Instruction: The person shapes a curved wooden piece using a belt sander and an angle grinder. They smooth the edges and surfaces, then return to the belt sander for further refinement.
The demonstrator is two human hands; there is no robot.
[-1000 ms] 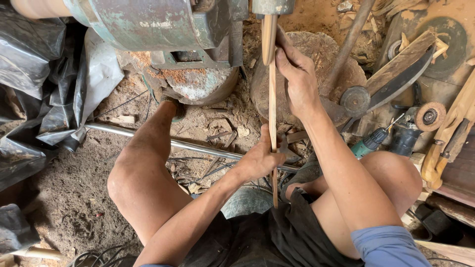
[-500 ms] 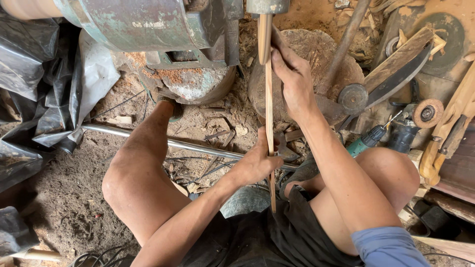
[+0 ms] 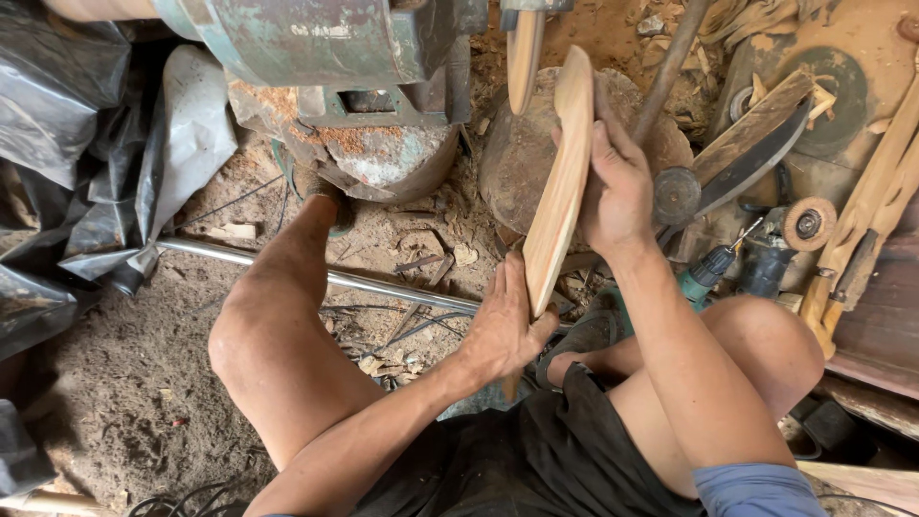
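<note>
Hands: left hand (image 3: 504, 321) gripped wooden slat's (image 3: 560, 182) lower end; right hand (image 3: 617, 182) clasped its upper part.
Axis: slat ran lengthwise away from the body, tilted.

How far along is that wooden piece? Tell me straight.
Done: the wooden slat is already shaped long, flat and round-ended; chips litter the ground. In hand: the left hand holds its lower end, the right hand its upper, beside the machine's spindle. Left: probably smoothing; its finish is unclear.
</note>
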